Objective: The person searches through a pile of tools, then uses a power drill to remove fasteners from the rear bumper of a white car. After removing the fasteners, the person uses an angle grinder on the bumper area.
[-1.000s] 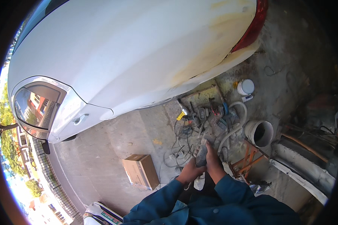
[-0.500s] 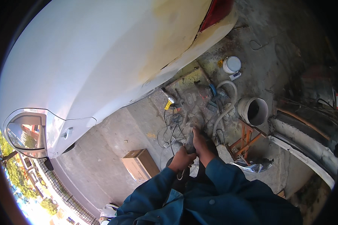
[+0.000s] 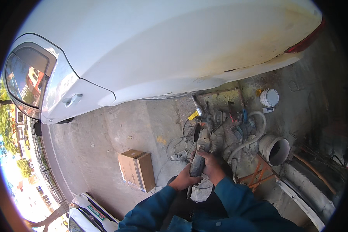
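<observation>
Both my hands hold a dusty angle grinder (image 3: 197, 162) in front of my body. Its dark disc (image 3: 197, 132) stands edge-on at the far end, left of the metal head. My left hand (image 3: 185, 178) wraps the rear of the body, near the cord. My right hand (image 3: 212, 166) grips it farther forward, from the right side. Beyond the grinder rises the side of a white car (image 3: 154, 50), its rear panel stained yellowish-brown toward the red tail light (image 3: 307, 40). The disc is apart from the car.
Several power tools, one a yellow-marked tool (image 3: 195, 114), lie on the floor with tangled cords. A pale hose (image 3: 263, 123) curves past them. Right stand a white bucket (image 3: 269, 98), a larger bucket (image 3: 276, 150) and an orange metal stand (image 3: 259, 174). A cardboard box (image 3: 136, 170) sits left.
My view has swung, so the car and floor tools appear farther right. The grinder is tilted up, and its head and disc now show clearly. Both hands keep their grip.
</observation>
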### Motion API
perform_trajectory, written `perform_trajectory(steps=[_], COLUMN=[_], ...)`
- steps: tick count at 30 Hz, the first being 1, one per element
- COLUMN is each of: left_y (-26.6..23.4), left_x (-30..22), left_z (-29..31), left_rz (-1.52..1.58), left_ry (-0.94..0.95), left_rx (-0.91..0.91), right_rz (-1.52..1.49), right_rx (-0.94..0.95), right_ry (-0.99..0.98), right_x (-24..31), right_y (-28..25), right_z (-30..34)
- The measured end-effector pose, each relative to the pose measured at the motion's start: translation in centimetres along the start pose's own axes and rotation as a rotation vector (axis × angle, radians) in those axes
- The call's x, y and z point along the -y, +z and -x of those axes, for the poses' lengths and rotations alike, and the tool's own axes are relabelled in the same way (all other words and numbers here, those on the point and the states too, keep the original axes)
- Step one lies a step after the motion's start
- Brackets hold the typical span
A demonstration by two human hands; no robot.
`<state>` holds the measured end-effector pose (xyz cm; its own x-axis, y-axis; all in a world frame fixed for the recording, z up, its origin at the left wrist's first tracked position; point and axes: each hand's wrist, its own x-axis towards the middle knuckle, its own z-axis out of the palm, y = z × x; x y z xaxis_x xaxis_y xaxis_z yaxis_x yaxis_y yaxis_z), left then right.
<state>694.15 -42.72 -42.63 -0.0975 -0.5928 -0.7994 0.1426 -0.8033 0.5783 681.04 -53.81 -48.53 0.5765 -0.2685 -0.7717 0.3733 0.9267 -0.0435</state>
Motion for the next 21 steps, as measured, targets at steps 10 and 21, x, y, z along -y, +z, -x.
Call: perform_trajectory(steps=[10, 21], left_y=[-3.7, -9.1], left_x=[3.7, 4.7], left_z=[-14.2, -30.9], left_rz=[-0.447, -0.370], left_ry=[0.506, 1.128], left_rx=[-0.784, -0.890], right_rz=[1.009, 1.461], right_rx=[0.119, 0.141], right_ry=[-0.955, -1.541], right_x=[0.3, 4.2], right_y=[3.0, 3.7], right_z=[-12.9, -21.1])
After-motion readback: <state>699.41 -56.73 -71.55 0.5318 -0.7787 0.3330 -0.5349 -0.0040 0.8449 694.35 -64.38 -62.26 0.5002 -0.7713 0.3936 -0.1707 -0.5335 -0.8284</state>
